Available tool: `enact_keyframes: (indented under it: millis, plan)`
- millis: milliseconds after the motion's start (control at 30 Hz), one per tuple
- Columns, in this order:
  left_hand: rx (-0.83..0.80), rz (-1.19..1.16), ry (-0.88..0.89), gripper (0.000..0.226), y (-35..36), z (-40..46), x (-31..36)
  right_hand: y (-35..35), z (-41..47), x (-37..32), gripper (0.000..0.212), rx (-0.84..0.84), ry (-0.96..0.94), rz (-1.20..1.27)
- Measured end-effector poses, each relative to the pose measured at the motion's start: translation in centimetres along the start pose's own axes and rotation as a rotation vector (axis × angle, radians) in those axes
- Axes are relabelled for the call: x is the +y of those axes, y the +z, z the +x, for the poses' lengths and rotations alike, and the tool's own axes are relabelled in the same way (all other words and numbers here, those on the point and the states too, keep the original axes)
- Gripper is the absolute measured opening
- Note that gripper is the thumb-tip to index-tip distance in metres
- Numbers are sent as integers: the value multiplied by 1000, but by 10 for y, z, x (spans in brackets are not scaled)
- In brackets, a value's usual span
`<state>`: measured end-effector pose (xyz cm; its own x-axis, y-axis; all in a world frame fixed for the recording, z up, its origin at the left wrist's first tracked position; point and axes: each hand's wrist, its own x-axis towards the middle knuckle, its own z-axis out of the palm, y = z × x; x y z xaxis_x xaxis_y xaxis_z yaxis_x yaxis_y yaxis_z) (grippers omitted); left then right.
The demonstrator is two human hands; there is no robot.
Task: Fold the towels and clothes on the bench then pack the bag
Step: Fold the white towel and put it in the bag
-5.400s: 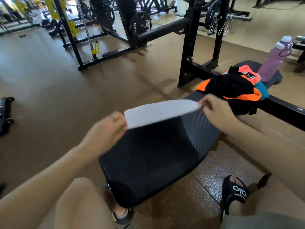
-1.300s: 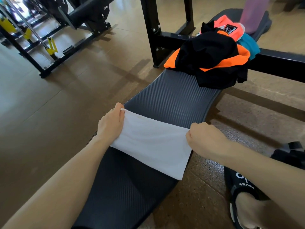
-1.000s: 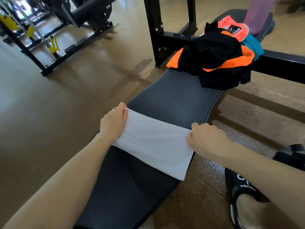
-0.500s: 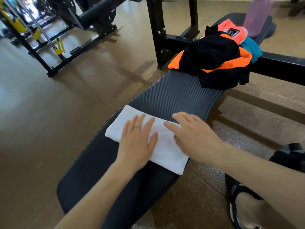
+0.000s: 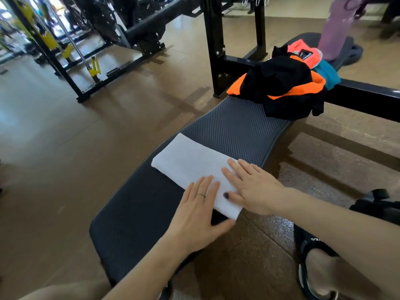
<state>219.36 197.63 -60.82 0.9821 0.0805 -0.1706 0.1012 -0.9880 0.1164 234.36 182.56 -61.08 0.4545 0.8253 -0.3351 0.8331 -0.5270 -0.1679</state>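
- The left hand (image 5: 198,215) lies palm down, fingers straight and slightly spread, a thin ring on one finger, thumb stretched out to the right.
- The right hand (image 5: 254,191) lies flat too, fingers extended and pointing up-left, the thumb's nail dark.
- Both bare forearms reach in from the lower edge, wrists low.
- A bare knee, probably the left, shows at the bottom-left corner.

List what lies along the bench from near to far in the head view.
Left hand → right hand, both flat on the white towel → bare bench pad → black and orange clothes pile → pink garment → purple bottle.
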Motion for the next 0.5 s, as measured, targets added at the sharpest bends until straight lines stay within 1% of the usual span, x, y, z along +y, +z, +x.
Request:
enact_keyframes:
  millis: [67, 100, 167, 233, 300, 367, 400, 433, 500]
  plan:
    - [-11, 86, 35, 96, 15, -12, 1, -2, -10, -9, 88, -11, -10, 10]
    - [9, 138, 43, 94, 21, -17, 0, -3, -15, -14, 86, -24, -21, 19]
    - [86, 198, 35, 84, 27, -23, -1, -4, -26, -22, 84, -55, -47, 55]
    - [172, 239, 72, 71, 31, -26, -2, -3, -33, -25, 83, -72, -77, 39]
    - [217, 262, 142, 62, 30, -31, -4, -1, -37, -24, 93, -60, -107, -40]
    - [215, 277, 196, 57, 25, -36, -10, 2, -39, -23, 103, -47, -121, -104]
    - [208, 280, 219, 54, 21, -38, -14, 3, -38, -22, 102, -15, -139, -129]
    - [193, 263, 238, 48, 16, -40, -18, 3, -36, -22, 96, 45, -175, -144]
    - [181, 177, 246, 28, 6, -44, -26, 6, -30, -21, 76, 181, -290, -154]
